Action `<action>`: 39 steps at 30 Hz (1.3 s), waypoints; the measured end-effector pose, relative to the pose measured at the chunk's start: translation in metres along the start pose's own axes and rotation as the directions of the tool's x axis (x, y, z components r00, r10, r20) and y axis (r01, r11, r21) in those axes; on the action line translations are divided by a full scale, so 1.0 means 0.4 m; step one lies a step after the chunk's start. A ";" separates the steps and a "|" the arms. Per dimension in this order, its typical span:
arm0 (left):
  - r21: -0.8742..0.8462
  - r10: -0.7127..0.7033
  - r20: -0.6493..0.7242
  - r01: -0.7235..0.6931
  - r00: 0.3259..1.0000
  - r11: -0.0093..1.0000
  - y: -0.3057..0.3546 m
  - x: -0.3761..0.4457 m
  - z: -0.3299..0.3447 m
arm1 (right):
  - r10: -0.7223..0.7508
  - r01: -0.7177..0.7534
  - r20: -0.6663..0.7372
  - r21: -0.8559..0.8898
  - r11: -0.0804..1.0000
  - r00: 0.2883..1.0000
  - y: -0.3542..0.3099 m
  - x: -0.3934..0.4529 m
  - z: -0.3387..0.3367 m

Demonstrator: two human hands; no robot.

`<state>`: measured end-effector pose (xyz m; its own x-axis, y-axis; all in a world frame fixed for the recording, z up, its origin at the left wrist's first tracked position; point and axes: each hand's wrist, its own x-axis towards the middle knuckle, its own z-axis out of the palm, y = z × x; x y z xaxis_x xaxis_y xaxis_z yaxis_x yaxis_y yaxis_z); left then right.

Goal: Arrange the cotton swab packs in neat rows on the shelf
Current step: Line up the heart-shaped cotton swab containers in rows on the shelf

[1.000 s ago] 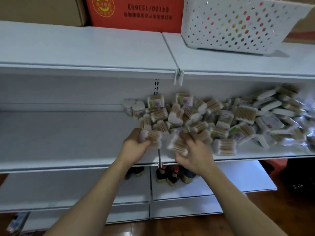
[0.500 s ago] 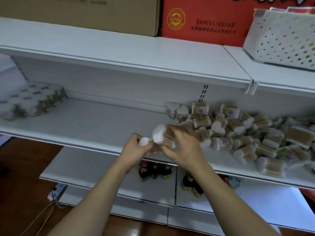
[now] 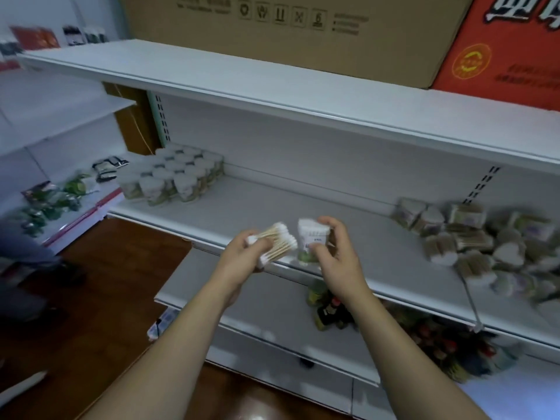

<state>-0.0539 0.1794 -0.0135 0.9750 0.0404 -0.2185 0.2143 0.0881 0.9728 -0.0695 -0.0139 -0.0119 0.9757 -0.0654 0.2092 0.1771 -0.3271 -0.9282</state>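
Hands grip one swab pack each: left [image 3: 242, 256], right [image 3: 336, 265]; labels unreadable.

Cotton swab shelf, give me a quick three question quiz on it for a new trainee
1. True or false: the left hand holds a cotton swab pack with the sticks lying sideways.
2. Where on the shelf do the neat rows of packs stand? A) left end B) middle C) right end
3. Fill in: the right hand pinches a pack showing its white ___.

Key: 1 true; 2 A; 3 label. The loose pile lies at the right.
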 end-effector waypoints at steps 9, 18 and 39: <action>0.059 -0.002 0.050 -0.001 0.999 0.998 0.051 0.123 -0.207 | -0.001 0.002 0.010 -0.109 0.994 1.000 -0.028 0.140 0.192; 0.293 0.259 -0.183 -0.199 0.948 0.935 0.141 0.276 -0.401 | 0.003 0.024 0.167 -0.161 0.987 0.986 -0.040 0.346 0.430; 0.317 0.306 -0.001 -0.290 0.952 0.903 0.157 0.459 -0.714 | -0.429 0.426 0.181 -0.686 0.590 0.885 0.002 0.372 0.780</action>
<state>0.1218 0.4764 -0.0145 0.9938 0.0661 0.0898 -0.0708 -0.2480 0.9662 0.1159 0.2701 -0.0776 0.8111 0.2528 0.5274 0.4314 -0.8674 -0.2478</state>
